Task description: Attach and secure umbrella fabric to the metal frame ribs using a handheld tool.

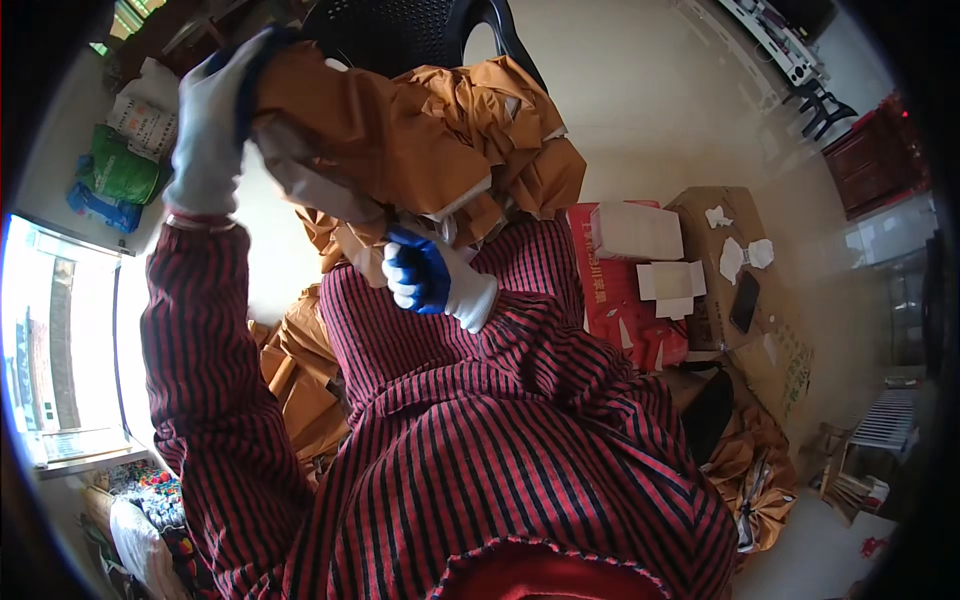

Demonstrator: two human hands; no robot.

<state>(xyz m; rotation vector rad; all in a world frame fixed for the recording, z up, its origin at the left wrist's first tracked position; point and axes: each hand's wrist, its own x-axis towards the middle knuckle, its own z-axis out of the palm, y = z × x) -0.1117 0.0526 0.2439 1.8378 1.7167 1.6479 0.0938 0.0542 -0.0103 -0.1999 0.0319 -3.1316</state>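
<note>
Both my hands wear white gloves with blue palms. My left hand [212,130] is raised at the upper left, its fingers closed over the top of a brown sheet [310,95] that looks like coated paper or cloth with a pale underside. Low over my lap, my right hand [428,275] makes a fist at the lower end of the same piece. What lies inside that fist is mostly hidden. Behind and beside the sheet, a crumpled heap of similar brown pieces [480,110] covers a black plastic chair [390,25] and reaches my knees.
To my right stand a red box [610,305] with small white cartons [640,232] and a cardboard box [715,205] bearing a dark phone [744,302]. More brown material [305,370] lies by my left side, and a brown bundle [755,465] sits at lower right.
</note>
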